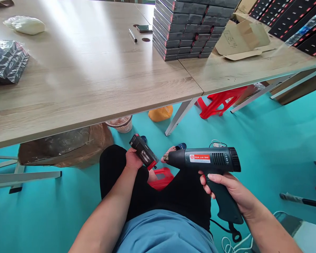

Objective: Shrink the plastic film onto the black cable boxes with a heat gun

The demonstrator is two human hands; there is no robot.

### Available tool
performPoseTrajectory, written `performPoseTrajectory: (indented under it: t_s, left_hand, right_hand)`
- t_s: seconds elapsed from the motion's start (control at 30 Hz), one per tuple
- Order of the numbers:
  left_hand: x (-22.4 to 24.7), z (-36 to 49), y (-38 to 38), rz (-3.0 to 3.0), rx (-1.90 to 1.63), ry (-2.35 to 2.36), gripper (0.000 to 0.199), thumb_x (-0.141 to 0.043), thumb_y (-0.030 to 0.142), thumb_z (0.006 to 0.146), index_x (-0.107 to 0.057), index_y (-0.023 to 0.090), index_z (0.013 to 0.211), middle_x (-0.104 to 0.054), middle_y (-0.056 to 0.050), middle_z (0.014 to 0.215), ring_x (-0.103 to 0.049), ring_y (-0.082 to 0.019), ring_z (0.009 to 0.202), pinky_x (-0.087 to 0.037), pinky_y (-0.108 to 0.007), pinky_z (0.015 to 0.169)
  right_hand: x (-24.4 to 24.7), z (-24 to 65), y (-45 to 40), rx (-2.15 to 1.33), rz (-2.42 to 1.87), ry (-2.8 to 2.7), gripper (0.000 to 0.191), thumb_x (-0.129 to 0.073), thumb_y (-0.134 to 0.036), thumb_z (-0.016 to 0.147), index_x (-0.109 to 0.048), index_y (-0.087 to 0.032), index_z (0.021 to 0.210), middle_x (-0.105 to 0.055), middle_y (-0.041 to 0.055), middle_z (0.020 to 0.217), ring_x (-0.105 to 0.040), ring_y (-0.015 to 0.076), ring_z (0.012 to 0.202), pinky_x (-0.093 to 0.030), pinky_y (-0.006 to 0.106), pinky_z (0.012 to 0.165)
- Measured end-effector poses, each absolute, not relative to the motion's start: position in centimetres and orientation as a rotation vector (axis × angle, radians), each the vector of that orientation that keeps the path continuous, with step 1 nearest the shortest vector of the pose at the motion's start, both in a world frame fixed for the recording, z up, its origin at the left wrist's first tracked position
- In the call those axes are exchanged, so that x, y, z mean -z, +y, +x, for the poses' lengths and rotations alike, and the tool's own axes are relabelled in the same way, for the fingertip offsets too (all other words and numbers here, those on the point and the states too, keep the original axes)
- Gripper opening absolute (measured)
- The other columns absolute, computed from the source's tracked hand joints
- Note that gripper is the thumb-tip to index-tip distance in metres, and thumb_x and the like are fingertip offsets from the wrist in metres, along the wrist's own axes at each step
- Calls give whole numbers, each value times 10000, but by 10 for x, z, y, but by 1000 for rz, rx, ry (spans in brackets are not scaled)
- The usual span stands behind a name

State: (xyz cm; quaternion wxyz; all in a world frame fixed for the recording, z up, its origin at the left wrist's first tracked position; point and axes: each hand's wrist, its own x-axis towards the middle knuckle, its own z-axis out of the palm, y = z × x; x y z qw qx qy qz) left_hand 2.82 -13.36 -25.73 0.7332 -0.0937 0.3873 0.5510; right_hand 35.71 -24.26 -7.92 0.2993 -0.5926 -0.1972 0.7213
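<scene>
Dark plastic heat gun is gripped by right hand, seemingly for aiming toward slim black carton clasped by left hand.

Dark boxes stood stacked beside an opened carton on a wood-grain surface, where a pen, a flat dark object, a whitish bundle and a plastic-wrapped black package also lay.

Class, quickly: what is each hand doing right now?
Left hand: closed, holding a small black box.
Right hand: closed around the handle of the heat gun.
</scene>
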Motion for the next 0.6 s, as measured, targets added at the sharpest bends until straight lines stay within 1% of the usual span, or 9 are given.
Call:
performPoseTrajectory:
  t_s: [0.07,0.17,0.27,0.37,0.43,0.47,0.53,0.57,0.6]
  left_hand:
    - [257,29,-134,-197,-1210,860,446,-567,199,523,-691,154,949,-725,-100,805,-684,-281,726,-596,-440,724]
    - [256,30,-133,-170,-1202,862,438,-557,202,516,-689,145,931,-720,-102,802,-681,-277,718,-592,-428,695]
    - [258,30,-133,-149,-1180,886,419,-552,209,545,-687,134,934,-717,-104,802,-686,-270,729,-591,-419,713]
    - [261,28,-133,-81,-1119,926,290,-541,235,668,-677,143,906,-704,-93,768,-672,-247,717,-572,-394,737]
    - [261,28,-136,-21,-1072,943,220,-541,278,757,-674,156,882,-686,-94,719,-650,-242,675,-550,-387,703]
    - [260,29,-139,17,-1038,952,216,-556,306,786,-679,161,888,-678,-95,700,-642,-243,655,-539,-384,680]
    - [254,30,-148,112,-967,981,262,-628,344,794,-710,174,975,-680,-83,698,-640,-241,627,-521,-368,636]
    - [250,30,-154,154,-942,1002,325,-676,317,774,-723,182,1066,-699,-70,734,-650,-233,628,-516,-351,627]
    - [244,29,-160,195,-935,1024,448,-710,269,745,-716,211,1189,-720,-52,779,-660,-221,629,-511,-334,620]
  right_hand:
    - [79,364,-246,-1942,-1574,-560,394,-855,-399,790,-776,-145,1081,-751,83,894,-686,174,694,-562,224,540]
    - [78,363,-249,-1978,-1568,-604,390,-845,-403,803,-773,-138,1079,-751,85,893,-687,172,688,-563,226,541]
    - [78,354,-246,-1994,-1565,-623,397,-858,-409,781,-774,-136,1056,-753,79,876,-686,169,673,-567,224,537]
    - [81,344,-238,-1959,-1564,-620,391,-868,-397,768,-774,-140,1047,-759,77,876,-689,170,676,-575,218,535]
    - [87,343,-234,-1906,-1552,-552,375,-876,-377,755,-776,-145,1032,-759,70,862,-686,167,666,-576,210,523]
    - [92,344,-232,-1876,-1547,-495,363,-880,-363,746,-777,-147,1019,-758,65,849,-684,165,656,-576,206,515]
    - [106,349,-231,-1822,-1552,-356,332,-889,-321,719,-775,-148,979,-759,59,815,-682,163,625,-576,201,495]
    - [115,352,-231,-1799,-1562,-292,323,-886,-295,721,-770,-151,985,-768,61,823,-696,166,641,-588,200,511]
    - [125,355,-231,-1782,-1586,-232,317,-887,-263,708,-764,-153,978,-774,62,810,-709,175,644,-593,204,507]
